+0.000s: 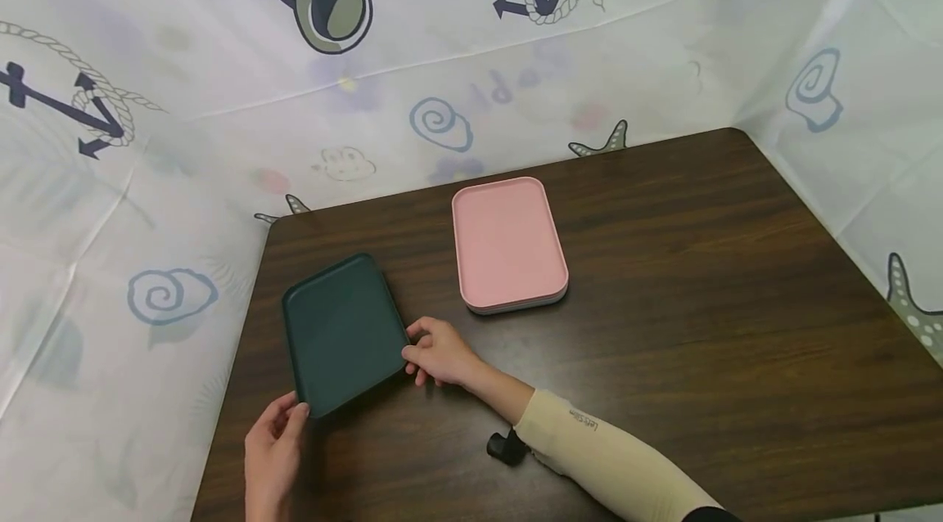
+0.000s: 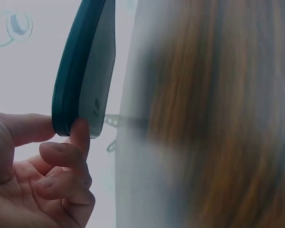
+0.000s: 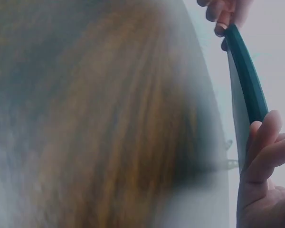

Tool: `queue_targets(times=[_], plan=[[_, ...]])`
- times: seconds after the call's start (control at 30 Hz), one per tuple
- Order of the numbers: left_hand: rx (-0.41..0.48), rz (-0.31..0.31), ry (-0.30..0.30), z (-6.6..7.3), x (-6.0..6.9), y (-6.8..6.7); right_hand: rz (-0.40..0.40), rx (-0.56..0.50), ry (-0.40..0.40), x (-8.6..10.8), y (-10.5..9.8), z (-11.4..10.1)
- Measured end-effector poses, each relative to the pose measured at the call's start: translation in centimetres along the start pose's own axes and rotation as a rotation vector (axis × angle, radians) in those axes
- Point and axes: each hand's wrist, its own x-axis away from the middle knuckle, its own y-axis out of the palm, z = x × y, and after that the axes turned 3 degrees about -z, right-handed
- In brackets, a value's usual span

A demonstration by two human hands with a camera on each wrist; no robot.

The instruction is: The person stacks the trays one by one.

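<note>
A dark green rectangular tray (image 1: 346,334) with a low rim is held above the left part of the table. My left hand (image 1: 274,448) pinches its near left corner between thumb and fingers. At the near right corner, my right hand (image 1: 442,353) pinches the rim. In the left wrist view the tray (image 2: 69,71) appears edge-on, its pale underside showing, with the left hand (image 2: 52,171) at its corner. The right wrist view has both hands on the tray (image 3: 247,76), the right hand (image 3: 268,166) being nearer.
Back at the table's middle lies a stack of trays, a pink tray (image 1: 508,244) on top and a greyish edge beneath. The brown wooden table (image 1: 700,301) extends far to the right. A patterned white cloth (image 1: 383,113) hangs along its back and sides.
</note>
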Motion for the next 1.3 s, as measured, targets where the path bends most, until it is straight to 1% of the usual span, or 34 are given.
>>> queue_targets(times=[0.13,0.23,0.3,0.43,0.53,0.67,0.8,1.07,1.3], plan=[[0.046,-0.024,0.023,0.7,0.0,0.9,0.008,0.03,-0.009,0.4,-1.3,-0.2],[0.085,-0.06,0.055,1.2,-0.1,1.6,0.017,0.047,-0.009,0.9,-2.3,-0.2],[0.127,-0.086,0.08,1.4,-0.1,2.1,0.025,0.056,-0.013,1.3,-3.0,-0.4],[0.244,-0.13,0.109,2.0,-0.1,2.9,0.038,0.073,-0.017,2.2,-4.2,-0.9],[0.286,-0.161,0.13,2.5,-0.1,3.3,0.048,0.086,-0.021,2.8,-4.9,-1.1],[0.285,-0.193,0.163,3.3,0.2,3.9,0.071,0.088,-0.032,3.4,-5.7,-1.3],[0.297,-0.222,0.182,4.0,0.3,4.5,0.097,0.071,-0.034,4.0,-6.4,-1.3],[0.265,-0.289,0.213,5.2,0.2,6.0,0.141,0.067,-0.014,5.4,-8.2,-0.9],[0.271,-0.376,0.286,6.4,0.2,7.7,0.174,0.057,-0.009,7.0,-10.2,-0.7]])
